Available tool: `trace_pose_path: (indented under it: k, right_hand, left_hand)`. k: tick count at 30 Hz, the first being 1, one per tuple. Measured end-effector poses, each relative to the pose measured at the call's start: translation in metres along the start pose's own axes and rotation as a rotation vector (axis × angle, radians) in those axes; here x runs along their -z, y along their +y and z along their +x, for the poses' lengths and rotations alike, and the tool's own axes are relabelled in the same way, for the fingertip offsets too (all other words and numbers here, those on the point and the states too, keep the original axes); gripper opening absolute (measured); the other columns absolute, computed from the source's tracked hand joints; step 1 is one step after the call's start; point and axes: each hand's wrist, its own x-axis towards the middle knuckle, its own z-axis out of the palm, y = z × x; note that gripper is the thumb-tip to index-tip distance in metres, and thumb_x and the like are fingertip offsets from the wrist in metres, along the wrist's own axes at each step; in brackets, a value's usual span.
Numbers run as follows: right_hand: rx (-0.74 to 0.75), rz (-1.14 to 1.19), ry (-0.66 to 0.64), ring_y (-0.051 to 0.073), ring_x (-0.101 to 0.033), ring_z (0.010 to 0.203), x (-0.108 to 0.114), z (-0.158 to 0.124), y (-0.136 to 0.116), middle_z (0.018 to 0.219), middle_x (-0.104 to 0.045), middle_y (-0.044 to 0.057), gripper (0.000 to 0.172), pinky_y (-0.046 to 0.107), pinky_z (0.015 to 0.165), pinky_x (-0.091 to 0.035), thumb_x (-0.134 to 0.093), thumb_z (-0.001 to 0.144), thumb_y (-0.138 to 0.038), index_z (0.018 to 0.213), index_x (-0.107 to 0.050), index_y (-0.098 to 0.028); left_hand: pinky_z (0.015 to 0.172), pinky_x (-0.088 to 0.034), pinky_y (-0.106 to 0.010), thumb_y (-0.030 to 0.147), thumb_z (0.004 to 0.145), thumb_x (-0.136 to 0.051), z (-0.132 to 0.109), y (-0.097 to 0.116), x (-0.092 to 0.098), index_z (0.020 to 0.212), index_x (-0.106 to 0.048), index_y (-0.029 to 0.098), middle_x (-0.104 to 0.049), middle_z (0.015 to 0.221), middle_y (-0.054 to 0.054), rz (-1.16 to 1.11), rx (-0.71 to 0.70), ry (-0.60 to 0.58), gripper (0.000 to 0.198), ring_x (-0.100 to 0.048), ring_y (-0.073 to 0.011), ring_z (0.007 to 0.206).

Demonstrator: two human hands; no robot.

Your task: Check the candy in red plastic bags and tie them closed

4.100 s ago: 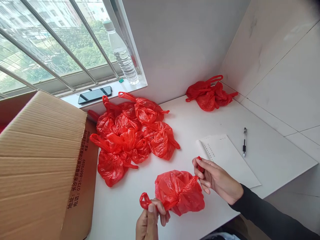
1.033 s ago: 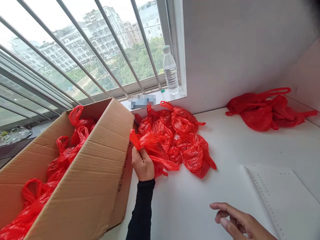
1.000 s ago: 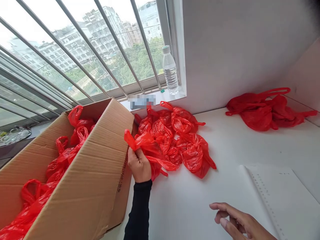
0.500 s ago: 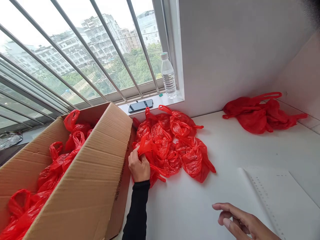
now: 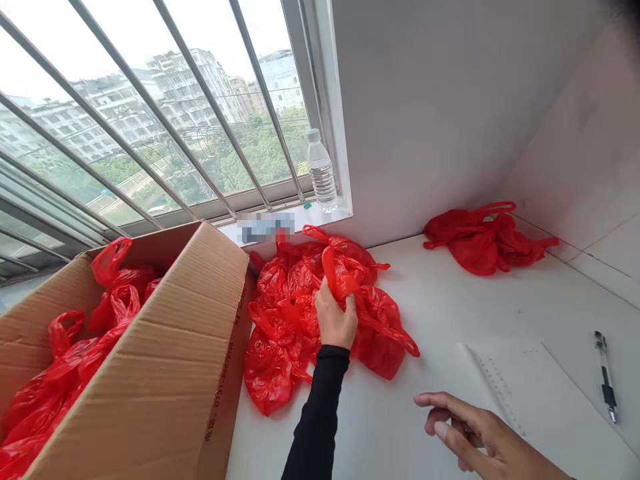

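Tied red bag (image 5: pixel 344 275) (crinkled) atop bag pile (image 5: pixel 277 350).

Water bottle (image 5: pixel 321 172) upright on window sill (image 5: pixel 331 215) at upper centre, cardboard box (image 5: pixel 165 373) at lower left, pen (image 5: pixel 605 375) beside paper sheet (image 5: pixel 540 407) at lower right

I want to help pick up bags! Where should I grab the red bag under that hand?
Grab the red bag by its handle loop, which sticks up above the pile, reaching in from above on the near side. The left hand pinches it there; the puffy body looks wedged in.
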Motion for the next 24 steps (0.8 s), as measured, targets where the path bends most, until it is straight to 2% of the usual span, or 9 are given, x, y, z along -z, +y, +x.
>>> trace_pose_path:
  k: [2,3,5,7,10,12,17,21,24]
  right_hand:
    - [0.083,0.036,0.083,0.018,-0.065,0.083,0.029,0.017,-0.009,0.104,-0.071,0.005,0.05,0.031,0.078,-0.057,-0.044,0.104,-0.059,0.136,-0.061,-0.026]
    - [0.147,0.062,0.128,0.018,-0.064,0.081,0.049,0.029,-0.013,0.1,-0.07,0.005,0.049,0.031,0.073,-0.058,-0.045,0.104,-0.057,0.136,-0.061,-0.023]
    - [0.236,0.051,0.355,0.016,-0.063,0.07,0.093,0.058,-0.018,0.096,-0.07,0.005,0.045,0.033,0.069,-0.058,-0.052,0.101,-0.052,0.13,-0.063,-0.018]
    - [0.215,0.031,0.579,0.014,-0.062,0.066,0.141,0.089,-0.015,0.102,-0.069,0.006,0.043,0.035,0.071,-0.059,-0.055,0.1,-0.047,0.13,-0.059,-0.017]
    - [0.115,-0.01,0.867,0.021,-0.067,0.089,0.198,0.134,-0.004,0.112,-0.066,0.009,0.038,0.039,0.078,-0.059,-0.061,0.101,-0.036,0.133,-0.056,-0.016]
    - [0.054,-0.042,0.983,0.026,-0.065,0.108,0.219,0.158,0.004,0.128,-0.062,0.01,0.037,0.047,0.091,-0.057,-0.066,0.1,-0.035,0.132,-0.059,-0.018]
    - [-0.037,-0.046,1.04,0.029,-0.062,0.119,0.23,0.185,0.015,0.139,-0.058,0.011,0.038,0.052,0.099,-0.054,-0.068,0.1,-0.033,0.134,-0.06,-0.019]
    - [-0.058,0.04,0.937,0.025,-0.066,0.108,0.223,0.179,0.019,0.128,-0.064,0.009,0.032,0.046,0.091,-0.058,-0.068,0.1,-0.034,0.127,-0.063,-0.017]
    - [-0.045,0.161,0.824,0.021,-0.069,0.094,0.211,0.161,0.018,0.116,-0.068,0.007,0.026,0.038,0.08,-0.061,-0.067,0.101,-0.034,0.12,-0.065,-0.016]
  left_hand:
    - [0.111,-0.041,-0.06,0.029,0.092,-0.065,-0.011,0.001,-0.016,0.145,-0.05,0.015,-0.056,0.142,-0.022,0.033,-0.028,-0.02,0.057,-0.049,-0.0384,0.137]
    - [0.114,-0.036,-0.063,0.03,0.094,-0.06,-0.017,0.0,-0.023,0.15,-0.044,0.015,-0.05,0.15,-0.024,0.048,-0.033,-0.016,0.06,-0.043,-0.0402,0.143]
    - [0.117,-0.03,-0.065,0.035,0.097,-0.053,-0.029,-0.006,-0.037,0.157,-0.035,0.013,-0.041,0.157,-0.025,0.07,-0.056,-0.035,0.066,-0.034,-0.0414,0.149]
    - [0.12,-0.024,-0.065,0.036,0.099,-0.049,-0.036,-0.013,-0.049,0.158,-0.033,0.009,-0.043,0.157,-0.027,0.098,-0.081,-0.063,0.067,-0.034,-0.0414,0.15]
    - [0.123,-0.017,-0.063,0.034,0.099,-0.046,-0.039,-0.022,-0.062,0.157,-0.033,0.003,-0.042,0.159,-0.029,0.157,-0.101,-0.075,0.067,-0.029,-0.0414,0.153]
    - [0.124,-0.016,-0.062,0.034,0.099,-0.045,-0.037,-0.025,-0.066,0.157,-0.034,0.001,-0.04,0.16,-0.03,0.191,-0.106,-0.077,0.068,-0.028,-0.0419,0.154]
    - [0.123,-0.018,-0.063,0.034,0.098,-0.046,-0.031,-0.027,-0.066,0.157,-0.034,0.0,-0.043,0.158,-0.031,0.206,-0.091,-0.085,0.068,-0.031,-0.0431,0.152]
    - [0.118,-0.027,-0.068,0.037,0.098,-0.049,-0.026,-0.019,-0.053,0.159,-0.03,0.006,-0.045,0.156,-0.03,0.132,-0.071,-0.084,0.071,-0.037,-0.0441,0.148]
    - [0.12,-0.022,-0.068,0.039,0.098,-0.053,-0.036,-0.001,-0.035,0.163,-0.018,0.014,-0.033,0.162,-0.026,0.053,-0.085,-0.006,0.077,-0.027,-0.0421,0.153]
